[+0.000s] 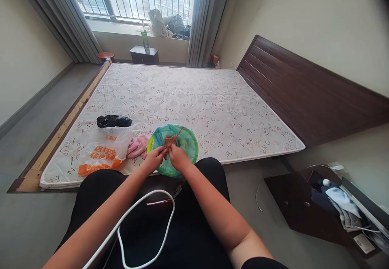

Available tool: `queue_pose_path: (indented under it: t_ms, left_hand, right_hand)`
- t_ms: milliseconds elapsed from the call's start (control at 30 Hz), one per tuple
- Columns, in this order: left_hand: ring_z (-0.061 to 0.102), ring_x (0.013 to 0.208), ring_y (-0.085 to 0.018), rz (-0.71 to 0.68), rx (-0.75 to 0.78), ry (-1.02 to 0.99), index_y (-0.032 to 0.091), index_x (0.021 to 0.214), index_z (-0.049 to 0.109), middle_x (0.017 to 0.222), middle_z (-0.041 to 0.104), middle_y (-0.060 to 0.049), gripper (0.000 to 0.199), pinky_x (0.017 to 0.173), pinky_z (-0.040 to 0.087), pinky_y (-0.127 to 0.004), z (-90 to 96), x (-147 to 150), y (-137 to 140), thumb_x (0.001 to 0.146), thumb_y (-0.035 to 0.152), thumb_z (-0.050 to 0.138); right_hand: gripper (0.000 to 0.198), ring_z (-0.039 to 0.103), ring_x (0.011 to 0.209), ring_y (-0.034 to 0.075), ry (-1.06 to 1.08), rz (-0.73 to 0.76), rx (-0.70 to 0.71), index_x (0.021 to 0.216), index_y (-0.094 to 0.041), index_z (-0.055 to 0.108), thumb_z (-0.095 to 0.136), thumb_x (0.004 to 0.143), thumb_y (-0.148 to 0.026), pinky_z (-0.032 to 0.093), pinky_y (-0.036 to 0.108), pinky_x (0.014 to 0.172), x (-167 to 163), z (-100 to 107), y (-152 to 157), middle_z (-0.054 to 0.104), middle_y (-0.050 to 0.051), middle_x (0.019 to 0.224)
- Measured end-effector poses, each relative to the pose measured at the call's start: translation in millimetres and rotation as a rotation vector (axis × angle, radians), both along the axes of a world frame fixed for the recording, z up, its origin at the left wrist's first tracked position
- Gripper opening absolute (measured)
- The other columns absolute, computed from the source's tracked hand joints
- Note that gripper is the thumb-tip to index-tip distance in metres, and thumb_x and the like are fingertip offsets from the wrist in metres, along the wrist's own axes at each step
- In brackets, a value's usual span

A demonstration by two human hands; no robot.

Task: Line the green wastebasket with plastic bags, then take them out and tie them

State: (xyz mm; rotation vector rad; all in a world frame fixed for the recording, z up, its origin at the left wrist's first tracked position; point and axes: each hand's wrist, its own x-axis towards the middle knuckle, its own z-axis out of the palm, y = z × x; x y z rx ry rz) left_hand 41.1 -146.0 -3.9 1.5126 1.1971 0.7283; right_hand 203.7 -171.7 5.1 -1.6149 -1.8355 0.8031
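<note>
My left hand (154, 158) and my right hand (180, 158) meet with fingertips pinched together over a round green-and-blue mesh piece (190, 151) with a yellow-green rim on its left. A thin red strip (178, 135) slants up to the right from between the fingers, its lower end at my right fingertips. Just beyond the fingertips is a small brown piece (169, 140); whether it is held or lies in the mesh is unclear. What my left fingers pinch is hidden. The mesh piece lies at the mattress's near edge, by my knees.
On the mattress (182, 86) lie a pink cloth (138, 146), a white-and-orange plastic bag (106, 151) and a black plastic bag (114, 121). A white cable (173, 216) loops across my lap. A dark cabinet (298, 208) with clothes stands at right, below the headboard (304, 86).
</note>
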Motion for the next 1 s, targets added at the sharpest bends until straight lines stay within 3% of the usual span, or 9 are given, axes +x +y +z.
queue_pose_path:
  t_ms: [133, 333, 467, 567, 667, 733, 800, 900, 1000]
  left_hand:
    - [0.061, 0.069, -0.018, 0.126, -0.085, -0.101, 0.019, 0.076, 0.060, 0.074, 0.063, -0.003, 0.045, 0.056, 0.049, -0.027, -7.0, 6, -4, 0.078, 0.063, 0.066]
    - [0.067, 0.071, -0.017, 0.263, -0.303, -0.457, 0.018, 0.086, 0.058, 0.081, 0.065, -0.002, 0.040, 0.058, 0.054, -0.025, 0.8, 17, 0, 0.072, 0.050, 0.077]
    - [0.062, 0.063, -0.010, 0.385, -0.286, -0.666, 0.016, 0.087, 0.063, 0.086, 0.067, -0.003, 0.036, 0.056, 0.051, -0.020, 14.0, 1, 13, 0.073, 0.042, 0.084]
    - [0.053, 0.054, -0.005, 0.488, -0.270, -0.805, 0.016, 0.095, 0.067, 0.081, 0.064, 0.001, 0.033, 0.049, 0.043, -0.016, 21.9, -20, 27, 0.075, 0.032, 0.087]
    - [0.051, 0.053, -0.004, 0.522, -0.289, -0.886, 0.017, 0.104, 0.070, 0.075, 0.060, 0.004, 0.031, 0.051, 0.045, -0.015, 26.2, -38, 39, 0.079, 0.025, 0.086]
    - [0.053, 0.054, -0.004, 0.539, -0.279, -0.875, 0.017, 0.108, 0.071, 0.075, 0.061, 0.004, 0.031, 0.054, 0.050, -0.017, 28.0, -47, 44, 0.080, 0.024, 0.085]
    - [0.058, 0.056, -0.005, 0.539, -0.255, -0.791, 0.018, 0.117, 0.071, 0.081, 0.067, 0.002, 0.039, 0.057, 0.054, -0.020, 30.3, -53, 46, 0.080, 0.022, 0.083]
    - [0.064, 0.057, -0.007, 0.498, -0.211, -0.546, 0.019, 0.134, 0.067, 0.092, 0.074, -0.003, 0.056, 0.059, 0.057, -0.021, 37.9, -57, 48, 0.080, 0.018, 0.081]
    - [0.069, 0.058, -0.011, 0.411, -0.148, -0.329, 0.017, 0.144, 0.062, 0.089, 0.076, -0.005, 0.065, 0.057, 0.057, -0.021, 52.3, -57, 50, 0.081, 0.016, 0.077]
  right_hand:
    - [0.020, 0.070, 0.078, 0.026, -0.261, 0.083, -0.012, 0.116, -0.021, 0.064, 0.051, 0.104, -0.031, 0.049, 0.035, 0.071, -7, 3, -4, 0.076, 0.010, 0.095]
    - [0.033, 0.071, 0.099, 0.024, -0.192, 0.141, 0.059, 0.130, -0.023, 0.065, 0.049, 0.101, -0.022, 0.054, 0.034, 0.085, -1, 17, -5, 0.075, 0.011, 0.120]
    - [0.033, 0.068, 0.099, 0.020, 0.258, 0.089, 0.064, 0.122, -0.024, 0.072, 0.050, 0.098, -0.023, 0.054, 0.031, 0.088, 21, 27, -4, 0.075, 0.006, 0.110]
    - [0.029, 0.054, 0.061, 0.013, 0.771, -0.134, -0.018, 0.112, -0.023, 0.075, 0.053, 0.095, -0.029, 0.048, 0.025, 0.058, 45, 29, 1, 0.059, -0.002, 0.071]
    - [0.031, 0.031, 0.045, 0.008, 1.206, -0.381, -0.100, 0.117, -0.023, 0.070, 0.058, 0.089, -0.029, 0.030, 0.020, 0.042, 69, 29, 7, 0.038, -0.010, 0.060]
    - [0.042, 0.034, 0.046, 0.006, 1.344, -0.463, -0.133, 0.128, -0.025, 0.065, 0.062, 0.086, -0.028, 0.036, 0.018, 0.043, 81, 31, 7, 0.042, -0.010, 0.064]
    - [0.054, 0.045, 0.050, 0.007, 1.356, -0.465, -0.189, 0.140, -0.030, 0.058, 0.065, 0.086, -0.029, 0.051, 0.021, 0.050, 89, 31, 3, 0.053, -0.009, 0.073]
    - [0.075, 0.058, 0.058, 0.009, 1.263, -0.340, -0.317, 0.158, -0.042, 0.038, 0.068, 0.089, -0.033, 0.065, 0.033, 0.062, 91, 32, -8, 0.066, -0.006, 0.093]
    - [0.092, 0.057, 0.056, 0.007, 1.166, -0.211, -0.419, 0.165, -0.047, 0.019, 0.070, 0.089, -0.032, 0.063, 0.030, 0.059, 88, 35, -14, 0.069, -0.006, 0.097]
